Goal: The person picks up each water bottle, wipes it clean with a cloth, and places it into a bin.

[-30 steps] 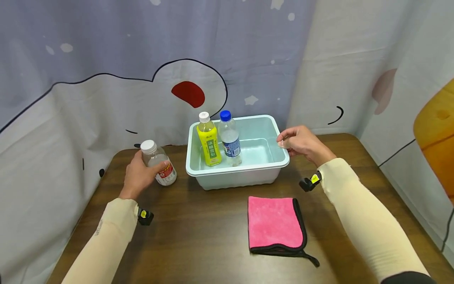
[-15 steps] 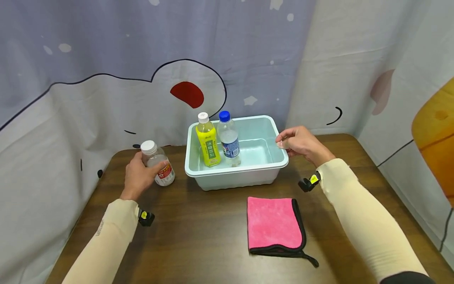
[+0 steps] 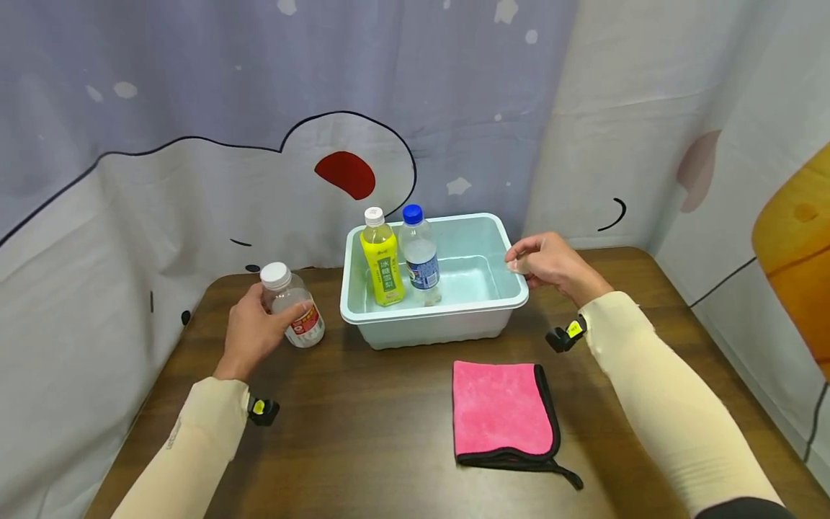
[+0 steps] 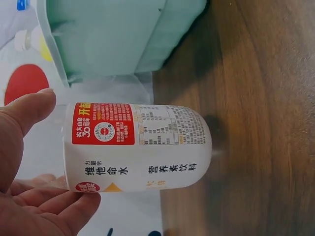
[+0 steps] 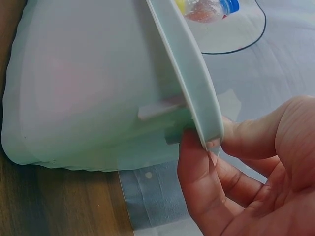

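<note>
My left hand [image 3: 249, 328] grips a clear plastic bottle [image 3: 303, 317] with a white cap and a red-and-white label, left of a pale green basin [image 3: 428, 328]. The left wrist view shows thumb and fingers around the upper part of this bottle [image 4: 142, 147]; whether its base touches the table I cannot tell. At the basin's right end, my right hand [image 3: 551, 263] pinches the rim [image 5: 197, 93] between thumb and fingers. Inside the basin, towards its left, stand a yellow-green labelled drink bottle [image 3: 384, 267] and a clear blue-capped bottle [image 3: 421, 259].
A folded pink cloth [image 3: 502, 411] with black edging and a loop lies in front of the basin on the brown wooden table [image 3: 363, 432]. Behind the table hangs a printed curtain [image 3: 480, 94], close to the basin's back. More curtain hangs at the right.
My left hand and the bottle have shifted slightly towards me, with the wrist lower in view. My right hand keeps its pinch on the basin rim, and the basin stays in place.
</note>
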Demonstrator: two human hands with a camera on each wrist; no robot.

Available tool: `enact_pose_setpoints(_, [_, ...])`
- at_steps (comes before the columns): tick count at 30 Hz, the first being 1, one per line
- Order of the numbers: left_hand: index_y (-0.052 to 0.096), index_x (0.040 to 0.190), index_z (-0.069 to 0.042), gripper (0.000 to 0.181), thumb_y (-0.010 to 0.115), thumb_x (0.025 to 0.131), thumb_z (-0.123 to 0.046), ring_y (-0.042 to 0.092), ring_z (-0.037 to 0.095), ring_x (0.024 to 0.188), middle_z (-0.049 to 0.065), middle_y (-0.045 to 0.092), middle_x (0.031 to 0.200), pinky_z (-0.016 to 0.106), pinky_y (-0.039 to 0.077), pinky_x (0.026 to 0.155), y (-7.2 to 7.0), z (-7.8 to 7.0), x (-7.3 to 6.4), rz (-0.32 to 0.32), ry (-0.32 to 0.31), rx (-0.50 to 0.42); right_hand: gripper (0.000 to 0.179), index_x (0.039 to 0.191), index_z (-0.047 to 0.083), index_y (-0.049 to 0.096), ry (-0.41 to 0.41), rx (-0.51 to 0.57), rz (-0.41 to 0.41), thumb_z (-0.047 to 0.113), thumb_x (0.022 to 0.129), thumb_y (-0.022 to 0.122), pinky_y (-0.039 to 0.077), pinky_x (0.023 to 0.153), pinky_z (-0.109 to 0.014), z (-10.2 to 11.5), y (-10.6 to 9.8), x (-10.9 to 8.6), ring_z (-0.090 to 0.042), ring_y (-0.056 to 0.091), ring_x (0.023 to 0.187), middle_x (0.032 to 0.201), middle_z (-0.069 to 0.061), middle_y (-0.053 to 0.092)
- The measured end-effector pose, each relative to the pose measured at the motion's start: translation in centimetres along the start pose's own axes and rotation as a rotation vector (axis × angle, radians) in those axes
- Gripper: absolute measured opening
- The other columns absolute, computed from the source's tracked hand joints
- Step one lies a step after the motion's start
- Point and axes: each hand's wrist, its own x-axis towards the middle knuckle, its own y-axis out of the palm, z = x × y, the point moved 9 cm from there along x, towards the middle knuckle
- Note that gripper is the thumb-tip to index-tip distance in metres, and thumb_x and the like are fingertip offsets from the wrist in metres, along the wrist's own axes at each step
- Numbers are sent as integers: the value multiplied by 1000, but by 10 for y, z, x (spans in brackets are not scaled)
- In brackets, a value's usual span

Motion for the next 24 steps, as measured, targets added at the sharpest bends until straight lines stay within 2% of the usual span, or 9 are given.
enact_pose_setpoints(9, [51,139,2,75,78,91,-50,67,41,111,28,67,129,57,59,93,-7,-21,-29,-5,66,26,28,122,-8,65,-6,-12,-18,3,96,69,60,63,-29,0,1,-3,-12,63,69,88,-1,68])
enact_pose_setpoints(16, [55,133,0,69,83,88,-45,68,35,101,24,70,121,48,61,86,-2,-33,-51,5,103,23,27,122,-7,65,-14,-19,-25,4,98,67,62,64,-30,-1,2,-6,-13,66,72,95,-7,70])
enact_pose_setpoints(21, [56,134,-1,68,85,87,-40,71,36,103,24,71,123,51,63,89,5,-40,-64,22,129,-7,25,122,-8,64,-42,-33,-33,2,99,65,62,66,-29,1,3,-6,-14,66,76,94,-7,64])
enact_pose_setpoints(24, [55,137,-1,69,86,87,-36,71,38,110,25,70,128,55,61,95,10,-46,-71,52,136,-34,25,121,-8,65,-63,-59,-47,3,99,65,62,66,-28,2,3,-7,-15,64,78,92,-7,62])
